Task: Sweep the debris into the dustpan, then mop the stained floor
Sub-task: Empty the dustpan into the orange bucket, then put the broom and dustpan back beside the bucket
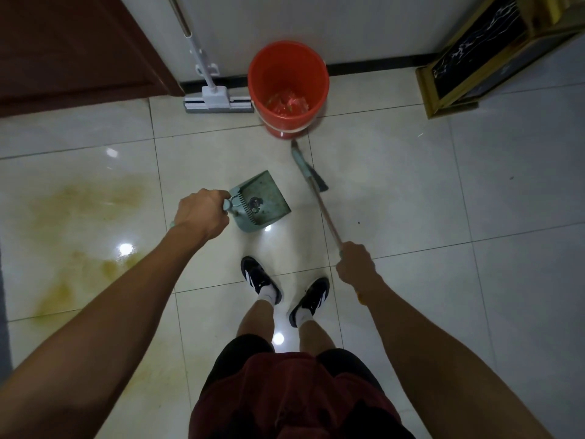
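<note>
My left hand (202, 213) grips the handle of a green dustpan (267, 193), which hangs above the tiled floor with a dark clump of debris inside. My right hand (356, 266) holds the thin handle of a green broom (308, 167); its head rests on the floor just in front of the orange bucket (288, 74). A yellowish stain (85, 217) spreads over the tiles at the left. A flat sponge mop (218, 101) leans against the white wall beside the bucket.
A dark wooden door (69, 45) is at the back left. A gold-framed black cabinet (481, 49) stands at the back right. My two feet in black shoes (285, 291) stand behind the dustpan. Small dark specks (358, 222) lie on the tiles to the right.
</note>
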A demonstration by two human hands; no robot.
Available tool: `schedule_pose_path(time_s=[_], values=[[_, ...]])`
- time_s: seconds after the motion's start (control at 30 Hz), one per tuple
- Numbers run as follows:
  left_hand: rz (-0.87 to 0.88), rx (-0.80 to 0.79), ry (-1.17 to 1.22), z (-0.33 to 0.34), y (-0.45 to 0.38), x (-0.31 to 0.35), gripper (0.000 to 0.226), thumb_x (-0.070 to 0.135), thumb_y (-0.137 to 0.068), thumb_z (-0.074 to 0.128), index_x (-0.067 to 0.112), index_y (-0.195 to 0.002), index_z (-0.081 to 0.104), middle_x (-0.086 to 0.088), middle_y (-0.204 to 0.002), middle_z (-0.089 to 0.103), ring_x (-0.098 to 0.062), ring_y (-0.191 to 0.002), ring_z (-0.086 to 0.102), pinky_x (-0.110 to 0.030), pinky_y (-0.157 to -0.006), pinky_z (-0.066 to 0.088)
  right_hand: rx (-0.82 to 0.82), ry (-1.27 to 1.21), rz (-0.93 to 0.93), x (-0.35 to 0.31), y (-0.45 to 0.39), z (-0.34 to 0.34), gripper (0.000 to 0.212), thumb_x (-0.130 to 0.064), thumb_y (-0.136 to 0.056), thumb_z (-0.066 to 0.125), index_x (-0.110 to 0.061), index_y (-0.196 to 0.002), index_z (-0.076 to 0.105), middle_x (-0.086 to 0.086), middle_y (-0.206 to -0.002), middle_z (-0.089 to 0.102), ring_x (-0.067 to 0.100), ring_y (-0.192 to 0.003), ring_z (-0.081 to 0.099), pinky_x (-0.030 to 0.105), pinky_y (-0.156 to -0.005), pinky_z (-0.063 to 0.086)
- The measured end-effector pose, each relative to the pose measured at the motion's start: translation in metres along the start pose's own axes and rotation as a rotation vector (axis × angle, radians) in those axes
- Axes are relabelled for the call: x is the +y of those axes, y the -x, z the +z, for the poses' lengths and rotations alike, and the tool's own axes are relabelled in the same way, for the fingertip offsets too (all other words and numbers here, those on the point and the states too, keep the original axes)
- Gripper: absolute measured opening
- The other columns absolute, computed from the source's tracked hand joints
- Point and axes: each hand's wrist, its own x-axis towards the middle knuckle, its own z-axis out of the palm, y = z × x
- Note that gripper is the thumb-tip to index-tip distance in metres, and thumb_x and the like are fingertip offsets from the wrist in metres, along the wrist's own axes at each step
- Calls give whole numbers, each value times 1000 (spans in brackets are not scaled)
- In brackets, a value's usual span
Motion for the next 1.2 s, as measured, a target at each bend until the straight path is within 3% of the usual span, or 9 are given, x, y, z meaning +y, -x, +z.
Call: schedule_pose_path(time_s=[0.2, 0.37, 0.57, 0.67, 0.9, 1.2], values=[[11, 4, 13, 0, 1, 5, 25, 17, -86, 57, 26, -105, 68, -10, -94, 70, -36, -86, 66, -34, -68, 44, -104, -102, -76, -2, 17, 20, 38, -5, -88, 60, -1, -126, 60, 16, -115, 66, 29, -100, 67, 35, -82, 58], [-9, 6, 26, -1, 7, 4, 23, 16, -85, 55, 26, -102, 68, -8, -90, 69, -34, -81, 65, -32, -66, 45, -104, -225, -123, -2, 34, 8, 49, -4, -87, 62, -4, -136, 57, 16, -121, 64, 27, -97, 66, 26, -70, 54], [-60, 30, 114, -12, 23, 14, 25, 21, -88, 54, 26, -107, 70, -11, -98, 71, -36, -88, 66, -35, -72, 51, -52, -189, -160, -6, 39, -15, 31, 1, -84, 62, 4, -115, 65, 20, -103, 67, 31, -83, 68, 38, -66, 58], [-90, 28, 150, -16, 38, 18, 21, 22, -87, 54, 25, -101, 70, -10, -95, 71, -35, -86, 66, -35, -73, 53, -31, -155, -155, 1, 40, -22, 22, -3, -83, 61, -1, -104, 66, 13, -89, 65, 24, -69, 64, 36, -60, 58], [-177, 99, 228, -42, 83, 12, 9, 22, -86, 61, 26, -85, 68, -5, -85, 69, -32, -79, 63, -36, -72, 54, 4, -100, -114, 34, 44, -41, 27, -7, -86, 60, -10, -112, 62, 9, -93, 62, 25, -73, 64, 33, -56, 57], [-197, 264, 213, -94, 135, 37, 6, 25, -85, 63, 29, -86, 66, -6, -91, 71, -33, -87, 64, -36, -74, 51, -46, -237, -55, 36, 53, -70, 18, 1, -79, 63, 1, -97, 69, 20, -85, 68, 36, -69, 71, 34, -51, 57]])
